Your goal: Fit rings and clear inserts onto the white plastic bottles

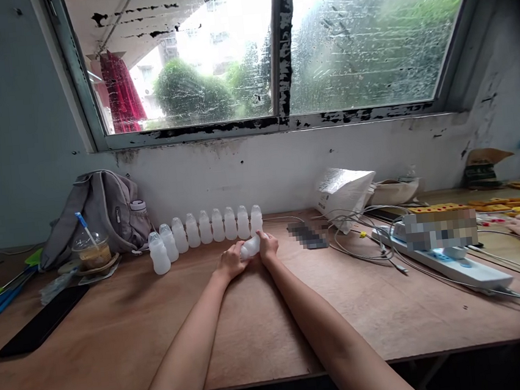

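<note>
- Left hand and right hand: fingers closed on opposite ends of one tilted translucent bottle, frame centre.
- Nine upright bottles: row left of centre to centre; right-end contact with the right hand is unclear.
- Table: wood surface extends from hands to front edge, lower frame.
- Power strip: right of frame, well apart from both hands.
</note>
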Demonstrator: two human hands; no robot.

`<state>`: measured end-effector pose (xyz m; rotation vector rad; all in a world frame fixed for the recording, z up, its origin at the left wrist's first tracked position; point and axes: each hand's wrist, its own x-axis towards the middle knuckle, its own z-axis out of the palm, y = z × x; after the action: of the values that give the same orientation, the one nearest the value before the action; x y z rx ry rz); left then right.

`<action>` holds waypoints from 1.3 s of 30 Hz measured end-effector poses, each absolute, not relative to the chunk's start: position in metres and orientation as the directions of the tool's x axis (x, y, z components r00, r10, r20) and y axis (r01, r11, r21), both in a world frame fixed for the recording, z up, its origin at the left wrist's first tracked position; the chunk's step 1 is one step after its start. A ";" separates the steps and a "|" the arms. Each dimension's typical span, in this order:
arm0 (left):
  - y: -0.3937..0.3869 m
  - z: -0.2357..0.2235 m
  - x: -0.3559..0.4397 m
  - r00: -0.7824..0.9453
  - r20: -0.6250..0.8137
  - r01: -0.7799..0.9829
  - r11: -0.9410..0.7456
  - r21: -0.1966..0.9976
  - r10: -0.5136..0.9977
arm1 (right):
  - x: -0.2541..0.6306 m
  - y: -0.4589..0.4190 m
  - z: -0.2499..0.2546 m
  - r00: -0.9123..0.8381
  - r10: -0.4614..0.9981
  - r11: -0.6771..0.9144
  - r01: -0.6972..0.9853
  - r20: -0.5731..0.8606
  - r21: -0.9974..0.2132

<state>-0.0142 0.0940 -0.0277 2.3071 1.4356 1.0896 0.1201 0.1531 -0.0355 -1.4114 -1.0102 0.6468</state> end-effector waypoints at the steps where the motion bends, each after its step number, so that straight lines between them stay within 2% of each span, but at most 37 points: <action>1: 0.093 -0.028 -0.010 0.262 0.475 0.713 -0.500 0.491 0.840 | 0.124 0.155 -0.036 0.488 0.855 0.096 0.187 0.178 -0.978; 8: 0.086 -0.024 0.013 0.220 0.417 0.868 -0.373 0.329 0.882 | 0.135 0.165 -0.039 0.554 0.817 0.174 0.027 0.159 -0.984; 13: 0.083 -0.023 0.019 0.225 0.432 0.901 -0.355 0.248 0.874 | 0.138 0.168 -0.038 0.559 0.817 0.229 -0.088 0.143 -0.969; 22: 0.076 -0.021 0.023 0.182 0.393 0.933 -0.285 0.220 0.901 | 0.139 0.169 -0.037 0.561 0.821 0.240 -0.165 0.110 -0.957; 30: 0.074 -0.028 0.030 0.134 0.405 0.954 -0.228 0.195 0.905 | 0.140 0.168 -0.034 0.486 0.867 0.241 -0.211 0.112 -0.947; 39: 0.066 -0.027 0.034 0.113 0.370 0.952 -0.207 0.225 0.922 | 0.140 0.167 -0.033 0.417 0.903 0.223 -0.257 0.100 -0.940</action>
<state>0.0344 0.0660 -0.0273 2.3936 2.0187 0.7054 0.1398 0.1666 -0.0326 -1.0379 -0.7720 0.9218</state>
